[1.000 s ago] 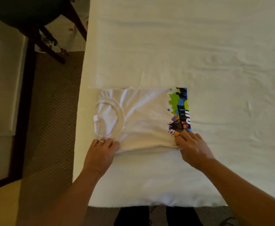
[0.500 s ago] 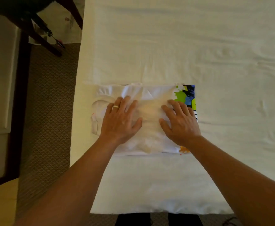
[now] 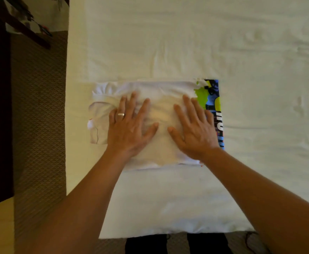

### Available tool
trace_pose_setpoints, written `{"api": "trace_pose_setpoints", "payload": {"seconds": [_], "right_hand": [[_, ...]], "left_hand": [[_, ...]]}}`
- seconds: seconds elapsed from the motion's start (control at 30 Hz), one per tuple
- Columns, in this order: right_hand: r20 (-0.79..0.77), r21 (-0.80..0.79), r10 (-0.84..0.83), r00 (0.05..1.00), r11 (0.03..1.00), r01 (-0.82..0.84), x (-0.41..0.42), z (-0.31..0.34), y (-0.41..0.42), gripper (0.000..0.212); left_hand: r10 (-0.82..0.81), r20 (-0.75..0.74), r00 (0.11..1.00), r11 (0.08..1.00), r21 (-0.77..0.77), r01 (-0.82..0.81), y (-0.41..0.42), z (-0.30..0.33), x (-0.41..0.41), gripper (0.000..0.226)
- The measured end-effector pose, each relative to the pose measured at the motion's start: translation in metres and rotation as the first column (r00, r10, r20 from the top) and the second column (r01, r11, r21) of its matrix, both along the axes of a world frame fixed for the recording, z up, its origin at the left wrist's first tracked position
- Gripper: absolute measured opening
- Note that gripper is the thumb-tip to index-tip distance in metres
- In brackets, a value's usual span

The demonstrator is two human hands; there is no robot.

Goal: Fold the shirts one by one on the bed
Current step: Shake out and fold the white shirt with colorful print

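A white shirt lies folded into a rectangle near the left edge of the bed. A strip of its green, blue and black print shows along its right side. My left hand presses flat on the left half of the shirt, fingers spread, a ring on one finger. My right hand presses flat on the right half, beside the print. Both palms cover the middle of the shirt. A bit of the collar part pokes out at the left of my left hand.
The white bedsheet stretches far back and to the right of the shirt. Brown patterned carpet runs along the bed's left side. Dark wooden furniture legs stand at the top left. The bed's near edge is just in front of me.
My hands moved from the shirt's near edge onto its top, and the near half got folded over, hiding the collar. In the last half second they stay flat, pressing.
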State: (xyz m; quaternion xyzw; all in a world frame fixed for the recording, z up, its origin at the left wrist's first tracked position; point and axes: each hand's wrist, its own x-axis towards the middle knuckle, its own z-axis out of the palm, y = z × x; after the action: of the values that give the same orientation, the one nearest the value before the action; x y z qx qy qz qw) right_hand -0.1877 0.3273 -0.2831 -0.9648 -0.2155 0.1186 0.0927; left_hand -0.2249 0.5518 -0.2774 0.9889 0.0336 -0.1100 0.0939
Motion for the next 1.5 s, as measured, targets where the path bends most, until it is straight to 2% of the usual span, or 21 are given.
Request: {"api": "trace_pose_setpoints", "payload": {"seconds": [0.13,0.2,0.27,0.33,0.4,0.47,0.5,0.6,0.67,0.7,0.8,0.87,0.93,1.1,1.17,1.33,1.5], "right_hand": [[-0.025,-0.045,0.094,0.995,0.994,-0.095,-0.017,-0.007,-0.017,0.069],[-0.016,0.022,0.087,0.996,0.996,-0.087,-0.014,-0.005,-0.020,0.065],[-0.007,0.169,-0.064,0.998,0.984,0.064,-0.008,0.003,-0.024,0.057],[-0.064,0.274,-0.322,0.945,0.905,0.327,0.000,0.012,-0.032,0.049],[-0.195,0.320,-0.536,0.821,0.757,0.570,0.008,0.016,-0.044,0.041],[-0.359,0.302,-0.657,0.663,0.590,0.749,0.018,0.021,-0.053,0.036],[-0.405,0.265,-0.684,0.607,0.547,0.794,0.023,0.024,-0.055,0.036],[-0.492,0.179,-0.696,0.523,0.507,0.843,0.036,0.029,-0.049,0.038],[-0.528,0.143,-0.697,0.484,0.489,0.860,0.039,0.031,-0.043,0.038],[-0.549,0.129,-0.698,0.460,0.473,0.872,0.041,0.033,-0.041,0.036],[-0.682,0.139,-0.635,0.364,0.376,0.916,0.044,0.040,-0.039,0.024],[-0.750,0.139,-0.563,0.349,0.381,0.914,0.045,0.046,-0.040,0.013],[-0.744,0.143,-0.535,0.400,0.457,0.878,0.045,0.049,-0.041,0.007],[-0.638,0.170,-0.533,0.555,0.605,0.777,0.041,0.062,-0.043,0.014],[-0.591,0.176,-0.531,0.607,0.649,0.740,0.039,0.078,-0.040,0.017],[-0.522,0.252,-0.486,0.701,0.698,0.670,0.036,0.154,-0.024,0.011],[-0.462,0.320,-0.436,0.773,0.731,0.603,0.032,0.226,-0.008,0.008]], "left_hand": [[0.000,-0.092,0.996,1.000,-0.012,-0.001,0.004,-0.009,-0.005,0.078],[0.001,-0.102,0.995,0.999,-0.054,-0.006,0.005,-0.004,0.000,0.076],[0.090,0.006,0.996,0.993,-0.081,-0.089,0.006,0.008,0.000,0.069],[0.327,0.140,0.935,0.944,-0.102,-0.315,0.010,0.021,-0.002,0.058],[0.612,0.151,0.776,0.791,-0.132,-0.598,0.018,0.030,-0.007,0.054],[0.805,0.016,0.593,0.584,-0.196,-0.788,0.027,0.035,-0.010,0.058],[0.848,-0.062,0.526,0.499,-0.238,-0.833,0.032,0.036,-0.010,0.060],[0.888,-0.242,0.391,0.288,-0.368,-0.884,0.044,0.040,-0.002,0.062],[0.872,-0.361,0.330,0.172,-0.405,-0.898,0.045,0.046,0.006,0.068],[0.849,-0.419,0.324,0.143,-0.407,-0.902,0.043,0.049,0.009,0.067],[0.762,-0.562,0.321,0.058,-0.434,-0.899,0.040,0.052,0.016,0.043],[0.712,-0.604,0.357,0.047,-0.467,-0.883,0.040,0.053,0.016,0.033],[0.691,-0.592,0.415,0.080,-0.509,-0.857,0.040,0.054,0.013,0.027],[0.697,-0.514,0.500,0.164,-0.565,-0.809,0.031,0.068,0.004,0.049],[0.697,-0.476,0.536,0.196,-0.592,-0.782,0.027,0.087,0.002,0.050],[0.629,-0.407,0.662,0.302,-0.657,-0.690,0.030,0.167,0.001,0.030],[0.628,-0.332,0.703,0.329,-0.706,-0.627,0.041,0.247,-0.008,0.023]]}}
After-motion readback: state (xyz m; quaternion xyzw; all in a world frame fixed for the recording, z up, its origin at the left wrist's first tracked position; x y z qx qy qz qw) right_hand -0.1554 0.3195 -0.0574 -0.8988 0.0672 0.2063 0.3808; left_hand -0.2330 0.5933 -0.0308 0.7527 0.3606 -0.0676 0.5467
